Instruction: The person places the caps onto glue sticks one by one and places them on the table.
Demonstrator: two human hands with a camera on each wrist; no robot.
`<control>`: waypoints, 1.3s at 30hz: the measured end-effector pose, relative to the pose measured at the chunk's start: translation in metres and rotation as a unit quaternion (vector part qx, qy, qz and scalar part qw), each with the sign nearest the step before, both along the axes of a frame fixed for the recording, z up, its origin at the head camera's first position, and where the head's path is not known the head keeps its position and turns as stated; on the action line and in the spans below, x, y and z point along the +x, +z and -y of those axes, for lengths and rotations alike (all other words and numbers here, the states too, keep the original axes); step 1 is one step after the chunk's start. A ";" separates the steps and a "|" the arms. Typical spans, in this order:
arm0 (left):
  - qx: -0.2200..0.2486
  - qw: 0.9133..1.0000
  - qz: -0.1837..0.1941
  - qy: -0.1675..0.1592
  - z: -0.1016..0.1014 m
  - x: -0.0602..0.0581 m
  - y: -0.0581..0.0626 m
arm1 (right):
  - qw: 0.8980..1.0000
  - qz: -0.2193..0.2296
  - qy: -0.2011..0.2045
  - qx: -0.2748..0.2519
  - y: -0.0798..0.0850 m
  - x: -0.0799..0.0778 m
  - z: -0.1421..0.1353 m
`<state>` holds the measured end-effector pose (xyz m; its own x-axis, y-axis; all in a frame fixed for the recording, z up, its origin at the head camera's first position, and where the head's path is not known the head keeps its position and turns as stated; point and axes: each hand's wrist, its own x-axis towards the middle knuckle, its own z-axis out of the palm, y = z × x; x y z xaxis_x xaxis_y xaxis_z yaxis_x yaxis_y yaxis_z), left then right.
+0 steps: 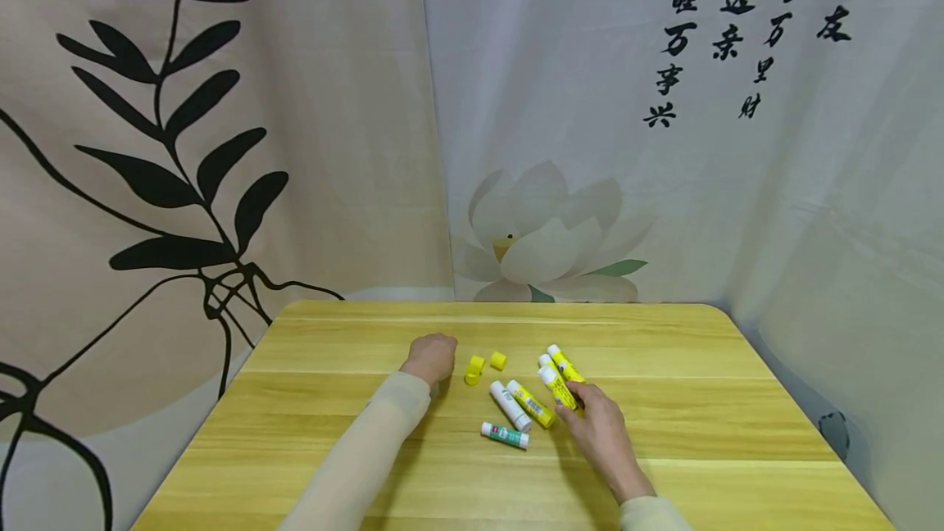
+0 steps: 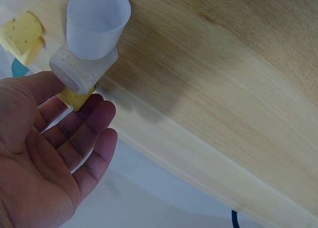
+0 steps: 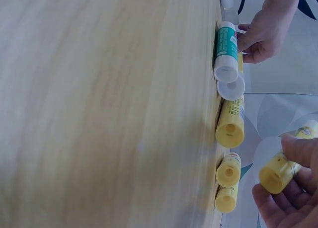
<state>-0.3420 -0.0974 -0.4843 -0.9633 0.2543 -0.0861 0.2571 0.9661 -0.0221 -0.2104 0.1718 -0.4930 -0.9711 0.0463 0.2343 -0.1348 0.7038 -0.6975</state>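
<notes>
My left hand [image 1: 431, 357] is at the left of the loose caps, back of the hand up in the head view. In the left wrist view its thumb and forefinger pinch a yellow cap [image 2: 75, 99], partly hidden behind a translucent white cap [image 2: 82, 70]. Another white cap [image 2: 97, 27] is beside that one. My right hand [image 1: 601, 428] grips a yellow glue stick [image 1: 558, 388] between thumb and fingers, its white end pointing away. Two more yellow glue sticks, one of them [image 1: 566, 364] at the far right, lie just beyond it.
Several yellow caps [image 1: 498, 360] lie between the hands. Nearer, a white glue stick [image 1: 510, 406], a yellow glue stick [image 1: 531, 404] and a green-labelled one [image 1: 505, 435] lie on the wooden table [image 1: 701, 416]. A printed curtain [image 1: 354, 146] hangs behind.
</notes>
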 end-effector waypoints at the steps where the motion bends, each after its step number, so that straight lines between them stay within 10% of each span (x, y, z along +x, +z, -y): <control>1: 0.000 1.000 0.000 -0.001 0.000 0.000 0.000 | 1.000 0.000 0.001 0.000 0.000 0.000 0.000; 39: 0.101 0.995 -0.015 -0.014 0.015 0.018 0.013 | 1.000 0.014 0.015 -0.012 0.001 0.002 0.005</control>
<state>-0.3242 -0.1124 -0.4711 -0.9572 0.2895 -0.0014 0.2853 0.9444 0.1634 -0.2089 0.1668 -0.4922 -0.9782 0.0228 0.2066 -0.1358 0.6826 -0.7181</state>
